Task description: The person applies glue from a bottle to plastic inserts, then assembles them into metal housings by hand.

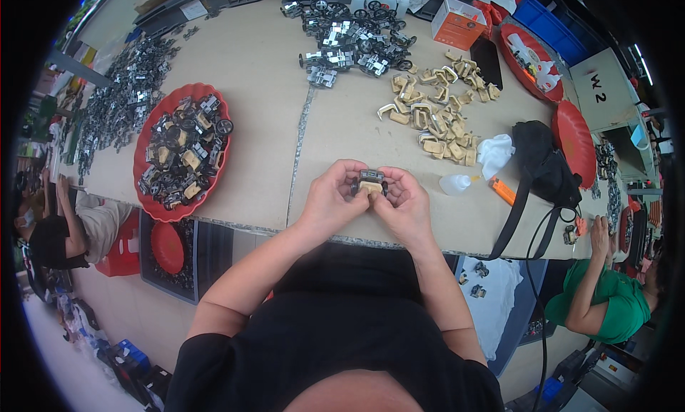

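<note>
Your left hand (334, 200) and right hand (408, 203) pinch a small grey-and-beige toy car (371, 186), right of a scalloped red tray (170, 214).

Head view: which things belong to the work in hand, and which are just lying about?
Seemingly in the work: toy vehicle held by left hand and right hand; beige parts; piled toy vehicles; red tray.

Probably lying about: black bag; orange-white box; small orange object.

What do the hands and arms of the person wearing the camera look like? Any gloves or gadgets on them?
The left hand and right hand are ungloved. The forearms are uncovered, with short, plain black sleeves above the elbows. No watch, bracelet or attached cable shows.
</note>
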`<action>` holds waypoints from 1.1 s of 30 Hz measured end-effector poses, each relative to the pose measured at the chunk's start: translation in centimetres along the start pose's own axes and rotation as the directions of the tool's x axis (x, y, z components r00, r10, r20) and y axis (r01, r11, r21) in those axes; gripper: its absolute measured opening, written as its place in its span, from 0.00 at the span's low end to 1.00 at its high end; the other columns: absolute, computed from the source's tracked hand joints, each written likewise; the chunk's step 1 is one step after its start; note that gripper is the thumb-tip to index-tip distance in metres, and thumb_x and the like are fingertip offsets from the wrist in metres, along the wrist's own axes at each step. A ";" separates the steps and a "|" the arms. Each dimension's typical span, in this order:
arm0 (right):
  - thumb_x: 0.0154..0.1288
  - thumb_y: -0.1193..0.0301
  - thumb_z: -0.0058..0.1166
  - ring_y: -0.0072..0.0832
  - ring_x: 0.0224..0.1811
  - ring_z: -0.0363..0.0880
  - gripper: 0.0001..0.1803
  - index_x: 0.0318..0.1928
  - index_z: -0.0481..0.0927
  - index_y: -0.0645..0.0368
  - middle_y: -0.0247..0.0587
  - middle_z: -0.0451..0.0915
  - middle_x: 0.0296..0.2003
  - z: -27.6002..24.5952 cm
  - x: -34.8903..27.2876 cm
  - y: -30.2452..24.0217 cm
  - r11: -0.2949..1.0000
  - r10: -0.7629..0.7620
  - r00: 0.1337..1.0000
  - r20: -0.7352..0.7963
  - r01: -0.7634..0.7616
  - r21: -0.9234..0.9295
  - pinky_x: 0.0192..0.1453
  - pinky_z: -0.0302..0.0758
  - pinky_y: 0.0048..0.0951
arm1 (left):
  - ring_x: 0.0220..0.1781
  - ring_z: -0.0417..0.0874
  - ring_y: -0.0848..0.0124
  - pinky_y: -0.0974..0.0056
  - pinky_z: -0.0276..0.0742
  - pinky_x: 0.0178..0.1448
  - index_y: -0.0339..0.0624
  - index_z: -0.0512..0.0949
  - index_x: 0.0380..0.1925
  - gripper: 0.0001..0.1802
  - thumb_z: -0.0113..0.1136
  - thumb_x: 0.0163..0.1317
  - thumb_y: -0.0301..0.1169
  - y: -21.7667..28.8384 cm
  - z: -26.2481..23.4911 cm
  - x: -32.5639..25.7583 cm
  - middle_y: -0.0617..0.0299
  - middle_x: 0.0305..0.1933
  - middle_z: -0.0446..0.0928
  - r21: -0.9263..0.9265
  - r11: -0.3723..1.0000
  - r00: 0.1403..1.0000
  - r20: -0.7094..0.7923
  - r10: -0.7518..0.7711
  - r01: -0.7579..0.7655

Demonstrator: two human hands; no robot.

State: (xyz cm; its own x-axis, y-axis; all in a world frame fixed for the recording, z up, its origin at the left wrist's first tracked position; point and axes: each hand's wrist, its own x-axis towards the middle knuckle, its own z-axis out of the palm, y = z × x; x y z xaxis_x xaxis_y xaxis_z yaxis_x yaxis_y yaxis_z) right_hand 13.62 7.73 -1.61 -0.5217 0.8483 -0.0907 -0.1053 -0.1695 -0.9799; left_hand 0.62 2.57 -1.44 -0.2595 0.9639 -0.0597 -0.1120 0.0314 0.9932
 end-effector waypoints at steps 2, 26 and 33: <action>0.52 0.83 0.51 0.20 0.38 0.75 0.18 0.46 0.67 0.68 0.41 0.74 0.38 0.0 0.0 0.1 1.000 0.003 1.000 0.002 -0.003 0.028 0.39 0.72 0.18 | 0.35 0.76 0.78 0.75 0.74 0.37 0.34 0.66 0.42 0.17 0.55 0.50 0.19 0.0 -0.1 -0.1 0.59 0.36 0.72 0.009 1.000 1.000 0.014 0.007 -0.007; 0.52 0.82 0.51 0.20 0.37 0.75 0.18 0.46 0.66 0.68 0.40 0.74 0.37 0.0 0.1 0.3 0.999 -0.043 0.999 -0.013 0.043 -0.030 0.39 0.72 0.18 | 0.41 0.74 0.77 0.73 0.73 0.45 0.32 0.64 0.44 0.18 0.52 0.51 0.17 0.8 -0.2 -0.1 0.59 0.40 0.70 0.040 0.998 0.996 0.065 -0.055 0.052; 0.52 0.83 0.51 0.19 0.36 0.75 0.19 0.47 0.66 0.68 0.41 0.74 0.37 0.1 0.2 0.2 0.999 -0.018 1.000 -0.025 0.017 -0.027 0.38 0.72 0.18 | 0.37 0.75 0.79 0.74 0.73 0.42 0.32 0.64 0.45 0.18 0.50 0.52 0.16 0.6 -0.2 0.1 0.60 0.37 0.72 0.063 0.995 0.996 0.047 -0.077 0.074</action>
State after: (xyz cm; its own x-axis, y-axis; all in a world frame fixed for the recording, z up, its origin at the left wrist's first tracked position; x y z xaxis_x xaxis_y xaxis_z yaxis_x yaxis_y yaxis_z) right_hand 13.43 7.85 -1.80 -0.4984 0.8635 -0.0774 -0.0917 -0.1413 -0.9857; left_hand 0.31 2.58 -0.92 -0.2047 0.9700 -0.1312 -0.0701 0.1192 0.9904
